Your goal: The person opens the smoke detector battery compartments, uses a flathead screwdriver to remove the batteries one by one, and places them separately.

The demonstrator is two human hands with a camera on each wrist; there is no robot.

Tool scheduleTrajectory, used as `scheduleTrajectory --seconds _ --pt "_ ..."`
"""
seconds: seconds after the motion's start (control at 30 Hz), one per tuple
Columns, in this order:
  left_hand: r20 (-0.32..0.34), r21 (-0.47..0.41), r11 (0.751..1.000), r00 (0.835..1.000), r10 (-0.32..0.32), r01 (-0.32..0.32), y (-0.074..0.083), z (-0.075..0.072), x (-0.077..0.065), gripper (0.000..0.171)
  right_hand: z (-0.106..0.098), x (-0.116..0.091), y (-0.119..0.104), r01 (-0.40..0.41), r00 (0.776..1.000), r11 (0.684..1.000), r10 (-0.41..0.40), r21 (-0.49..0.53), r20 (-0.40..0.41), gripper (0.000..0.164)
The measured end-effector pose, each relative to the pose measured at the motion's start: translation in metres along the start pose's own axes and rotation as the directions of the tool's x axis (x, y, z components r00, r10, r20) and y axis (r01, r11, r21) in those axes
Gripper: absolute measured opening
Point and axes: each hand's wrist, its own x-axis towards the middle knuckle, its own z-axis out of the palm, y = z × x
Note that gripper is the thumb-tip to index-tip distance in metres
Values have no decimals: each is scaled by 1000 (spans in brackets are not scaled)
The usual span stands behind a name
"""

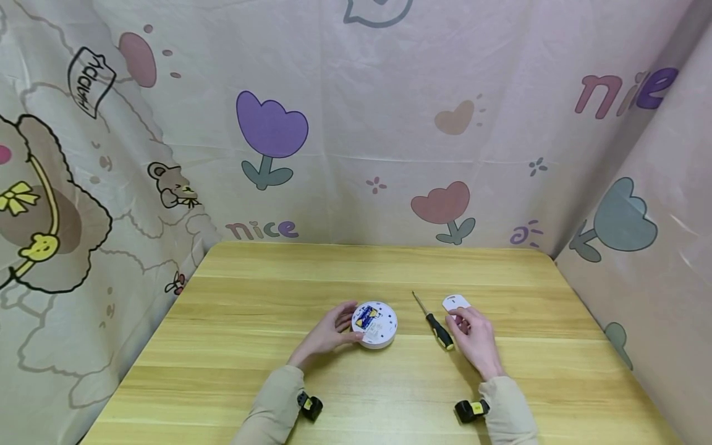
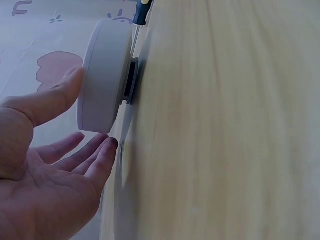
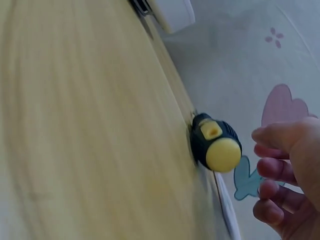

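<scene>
On the table, a round white device resembling a smoke detector [image 1: 382,330] lies with a blue-and-gold battery showing in its upper face. My left hand [image 1: 329,334] holds its left rim, thumb at the front and fingers behind. From the left wrist view, a dark-slotted part [image 2: 131,81] sticks out beneath its white body [image 2: 102,75]. My right hand [image 1: 474,339] hovers over a small flat white piece [image 1: 454,301], partly covering it; its loosely curled fingers [image 3: 276,170] hold nothing that I can see. Left of that hand lies a black-and-yellow screwdriver [image 1: 439,332].
The screwdriver's shaft points toward the back of the wooden table [image 1: 278,278]. Patterned cloth [image 1: 345,123] hangs behind the table and along both sides. A small black wrist camera sits on each sleeve.
</scene>
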Motion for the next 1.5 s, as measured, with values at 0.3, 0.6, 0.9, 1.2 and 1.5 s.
scheduleTrajectory --seconds 0.3,0.6,0.9,1.2,1.5 --pt "5 -26 999 1000 20 -19 -1 -4 -2 71 5 1 -14 -10 983 996 25 -88 180 22" --pt "-59 24 1000 998 -2 3 1 0 -3 54 10 1 -21 -110 932 976 166 -186 323 35" --pt "-136 88 995 990 -30 42 4 8 1 48 13 3 -22 -122 925 968 191 -219 329 20" --pt "-166 136 986 984 -69 92 9 14 2 70 15 2 -21 -147 931 971 199 -187 306 13" --pt "-210 192 976 976 -62 104 8 15 6 66 13 4 -24 -249 938 968 250 -34 238 21"
